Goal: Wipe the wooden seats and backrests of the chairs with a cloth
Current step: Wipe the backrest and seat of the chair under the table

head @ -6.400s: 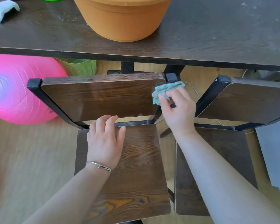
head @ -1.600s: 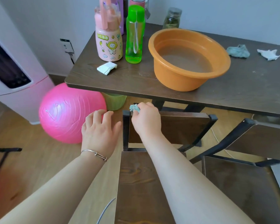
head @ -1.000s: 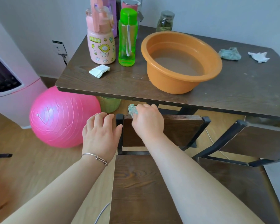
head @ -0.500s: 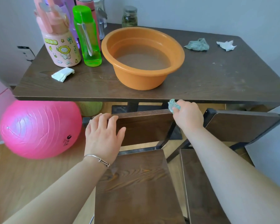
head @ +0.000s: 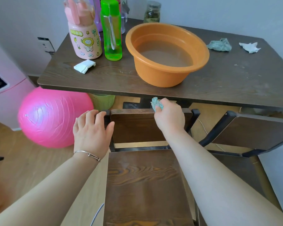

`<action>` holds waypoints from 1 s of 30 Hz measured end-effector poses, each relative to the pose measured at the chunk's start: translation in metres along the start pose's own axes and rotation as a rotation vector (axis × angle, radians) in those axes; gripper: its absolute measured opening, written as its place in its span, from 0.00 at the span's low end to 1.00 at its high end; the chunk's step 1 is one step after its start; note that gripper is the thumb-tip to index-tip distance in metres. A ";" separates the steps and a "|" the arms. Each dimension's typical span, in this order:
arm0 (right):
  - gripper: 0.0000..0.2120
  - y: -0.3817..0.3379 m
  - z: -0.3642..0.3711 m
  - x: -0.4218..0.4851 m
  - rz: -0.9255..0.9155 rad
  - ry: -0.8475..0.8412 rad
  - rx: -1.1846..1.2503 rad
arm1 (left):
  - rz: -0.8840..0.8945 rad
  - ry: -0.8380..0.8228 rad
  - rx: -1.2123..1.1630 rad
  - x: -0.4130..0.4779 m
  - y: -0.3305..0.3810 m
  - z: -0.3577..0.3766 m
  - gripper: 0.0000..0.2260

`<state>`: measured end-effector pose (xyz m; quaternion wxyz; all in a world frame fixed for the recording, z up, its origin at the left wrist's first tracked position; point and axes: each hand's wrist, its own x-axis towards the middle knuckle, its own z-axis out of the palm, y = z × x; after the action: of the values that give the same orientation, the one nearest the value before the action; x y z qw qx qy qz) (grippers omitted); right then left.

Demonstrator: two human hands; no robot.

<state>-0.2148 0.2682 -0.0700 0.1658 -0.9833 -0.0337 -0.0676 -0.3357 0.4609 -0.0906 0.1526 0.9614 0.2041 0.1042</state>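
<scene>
Cloth [head: 156, 103] slid leftward along backrest [head: 134, 126].

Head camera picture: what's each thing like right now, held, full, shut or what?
Basin, upright, holding murky water.
Green bottle, upright, cap shut.
Jar, lid on.
Cloth, bunched, pinched by right hand at the backrest top.
Left hand, resting on the backrest's corner.
Spare cloth, crumpled on table.
Ball, inflated.

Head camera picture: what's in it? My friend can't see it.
The right hand holds a teal cloth against the top edge of a wooden chair backrest, while the left hand rests at its left corner. Behind stands a table with an orange basin of water.
</scene>
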 end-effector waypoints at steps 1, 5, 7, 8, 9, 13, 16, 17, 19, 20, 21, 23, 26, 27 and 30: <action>0.14 -0.019 0.007 -0.005 -0.049 -0.020 -0.005 | -0.013 -0.001 -0.002 -0.001 -0.005 -0.002 0.21; 0.14 -0.078 0.030 -0.022 -0.201 -0.028 0.048 | -0.045 -0.013 0.014 -0.009 -0.027 -0.006 0.21; 0.13 -0.097 0.040 -0.033 -0.295 0.008 0.103 | -0.052 -0.012 0.013 -0.015 -0.037 -0.005 0.21; 0.12 -0.104 0.046 -0.040 -0.344 0.020 0.120 | -0.055 -0.009 0.007 -0.018 -0.042 -0.003 0.21; 0.12 -0.108 0.051 -0.046 -0.389 0.031 0.140 | -0.060 -0.006 0.000 -0.021 -0.045 -0.001 0.21; 0.12 -0.094 0.071 -0.064 -0.477 0.140 0.244 | -0.071 -0.027 -0.002 -0.031 -0.054 0.008 0.21; 0.12 -0.076 0.089 -0.078 -0.503 0.129 0.211 | -0.071 -0.049 0.012 -0.038 -0.059 0.021 0.21; 0.12 -0.070 0.097 -0.083 -0.490 0.098 0.190 | -0.077 -0.060 0.010 -0.040 -0.060 0.027 0.21; 0.12 -0.055 0.115 -0.092 -0.435 0.044 0.174 | -0.091 -0.086 0.008 -0.044 -0.061 0.038 0.21; 0.12 -0.047 0.124 -0.096 -0.408 0.026 0.177 | -0.094 -0.096 0.007 -0.046 -0.062 0.045 0.20; 0.12 -0.038 0.133 -0.098 -0.387 0.012 0.183 | -0.095 -0.105 0.004 -0.048 -0.062 0.052 0.20; 0.12 -0.020 0.146 -0.102 -0.345 0.001 0.200 | -0.098 -0.142 0.002 -0.053 -0.063 0.067 0.20; 0.14 0.004 0.148 -0.102 -0.262 0.055 0.241 | -0.091 -0.208 0.022 -0.062 -0.060 0.089 0.21; 0.14 0.013 0.144 -0.099 -0.226 0.085 0.260 | -0.090 -0.230 0.021 -0.065 -0.057 0.097 0.22; 0.15 0.054 0.124 -0.083 -0.051 0.202 0.311 | -0.095 -0.290 0.001 -0.072 -0.046 0.114 0.22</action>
<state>-0.2768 0.2550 -0.2150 0.3167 -0.9328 -0.0517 -0.1641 -0.3865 0.4415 -0.2224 0.1846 0.9557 0.2251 -0.0432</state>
